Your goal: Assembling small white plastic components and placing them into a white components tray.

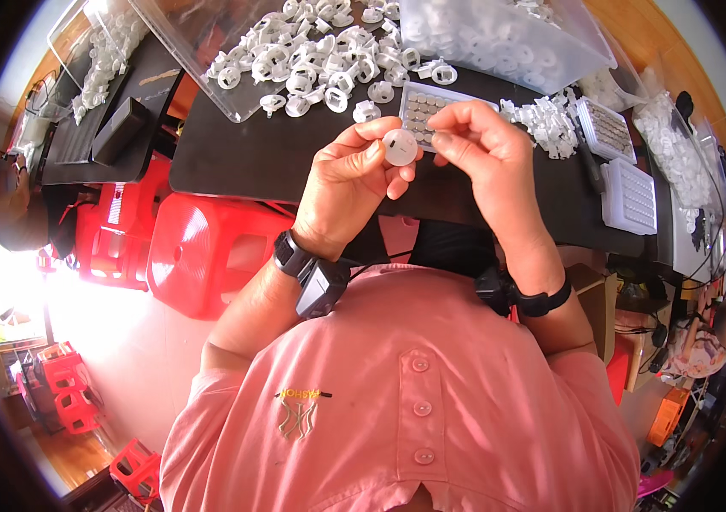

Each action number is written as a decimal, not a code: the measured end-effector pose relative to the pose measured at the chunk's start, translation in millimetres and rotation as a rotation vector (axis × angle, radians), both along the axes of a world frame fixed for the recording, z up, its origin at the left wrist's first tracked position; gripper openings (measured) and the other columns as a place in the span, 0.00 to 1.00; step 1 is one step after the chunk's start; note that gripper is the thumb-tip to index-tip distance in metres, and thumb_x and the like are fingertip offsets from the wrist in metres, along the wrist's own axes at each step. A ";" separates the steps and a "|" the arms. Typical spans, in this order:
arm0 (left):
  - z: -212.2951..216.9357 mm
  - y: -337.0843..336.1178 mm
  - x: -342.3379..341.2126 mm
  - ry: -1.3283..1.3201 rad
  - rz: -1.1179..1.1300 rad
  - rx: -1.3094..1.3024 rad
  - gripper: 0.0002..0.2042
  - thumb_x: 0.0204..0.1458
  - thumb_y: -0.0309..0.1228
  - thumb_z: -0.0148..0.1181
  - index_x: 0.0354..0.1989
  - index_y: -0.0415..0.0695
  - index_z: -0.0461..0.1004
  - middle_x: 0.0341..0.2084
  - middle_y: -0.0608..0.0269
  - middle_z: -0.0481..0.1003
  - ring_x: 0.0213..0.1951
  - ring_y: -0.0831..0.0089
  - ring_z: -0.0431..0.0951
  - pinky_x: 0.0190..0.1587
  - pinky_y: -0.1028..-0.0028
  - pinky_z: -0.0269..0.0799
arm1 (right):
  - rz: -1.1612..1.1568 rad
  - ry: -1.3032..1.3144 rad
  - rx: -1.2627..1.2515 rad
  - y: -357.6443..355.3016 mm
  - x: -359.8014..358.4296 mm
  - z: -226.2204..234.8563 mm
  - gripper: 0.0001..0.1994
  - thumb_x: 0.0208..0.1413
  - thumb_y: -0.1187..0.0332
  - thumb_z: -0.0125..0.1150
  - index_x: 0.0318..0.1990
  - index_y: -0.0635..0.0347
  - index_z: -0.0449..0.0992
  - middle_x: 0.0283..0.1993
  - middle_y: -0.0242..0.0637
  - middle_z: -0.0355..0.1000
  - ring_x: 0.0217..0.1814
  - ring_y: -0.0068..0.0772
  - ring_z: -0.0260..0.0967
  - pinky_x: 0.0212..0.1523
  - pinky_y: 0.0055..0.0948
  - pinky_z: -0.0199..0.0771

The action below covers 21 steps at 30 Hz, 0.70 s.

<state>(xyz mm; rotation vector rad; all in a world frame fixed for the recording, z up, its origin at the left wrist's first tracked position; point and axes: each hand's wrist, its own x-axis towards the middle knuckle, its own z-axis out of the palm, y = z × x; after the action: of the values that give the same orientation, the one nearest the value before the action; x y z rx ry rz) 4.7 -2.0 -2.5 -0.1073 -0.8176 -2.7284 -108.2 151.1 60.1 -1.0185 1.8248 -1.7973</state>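
Note:
Between the thumb and fingers of my left hand (350,175) is a round, whitish translucent plastic disc part (400,148) with a small dark slot, its flat face turned up. Close on its right, my right hand (493,158) has thumb and forefinger pinched together; what they hold, if anything, is too small to make out. Just beyond both hands lies a white tray (406,96) with rows of round silvery button cells (419,113), partly covered by my right fingers. A heap of white round plastic parts (303,64) spreads over the dark table farther off.
At the back stands a translucent bin (499,51) of white parts. Small white clips (551,128) are piled to the right, near another cell tray (606,128) and a white slotted tray (629,198). Red stools (201,252) stand left, by the dark table's edge (235,183). Other people sit at both sides.

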 end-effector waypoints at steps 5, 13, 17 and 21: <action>8.0 5.3 -2.3 0.002 0.003 0.025 0.18 0.58 0.25 0.62 0.57 0.36 0.72 0.41 0.49 0.79 0.36 0.62 0.79 0.32 0.70 0.74 | 0.158 -0.040 -0.058 -9.6 12.5 -4.3 0.05 0.58 0.82 0.58 0.41 0.68 0.73 0.35 0.34 0.73 0.29 0.28 0.79 0.31 0.24 0.76; 10.0 2.4 8.8 -0.013 -0.013 -0.069 0.19 0.55 0.24 0.65 0.56 0.38 0.72 0.38 0.54 0.79 0.38 0.63 0.81 0.33 0.71 0.75 | 0.272 -0.007 0.149 -8.3 12.9 33.6 0.07 0.54 0.82 0.64 0.30 0.65 0.71 0.28 0.35 0.75 0.31 0.30 0.79 0.31 0.25 0.78; 8.5 3.1 7.1 -0.010 -0.042 -0.056 0.19 0.59 0.34 0.61 0.56 0.39 0.72 0.45 0.44 0.78 0.39 0.59 0.80 0.35 0.68 0.73 | 0.031 0.281 0.015 -18.0 -50.2 71.0 0.06 0.52 0.77 0.66 0.27 0.63 0.74 0.29 0.33 0.75 0.28 0.19 0.71 0.27 0.22 0.70; 6.9 0.6 7.1 -0.022 -0.032 -0.043 0.16 0.61 0.30 0.59 0.55 0.38 0.73 0.42 0.44 0.78 0.37 0.60 0.80 0.34 0.69 0.73 | -0.366 0.827 0.014 -28.0 -62.3 131.0 0.07 0.54 0.76 0.62 0.41 0.59 0.76 0.31 0.33 0.75 0.31 0.24 0.71 0.33 0.24 0.71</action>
<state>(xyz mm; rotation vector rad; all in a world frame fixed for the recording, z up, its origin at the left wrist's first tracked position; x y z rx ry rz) 11.8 -1.3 4.4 -0.1006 -0.8878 -2.7476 -170.5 123.1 191.1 -1.6824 2.6341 -1.6630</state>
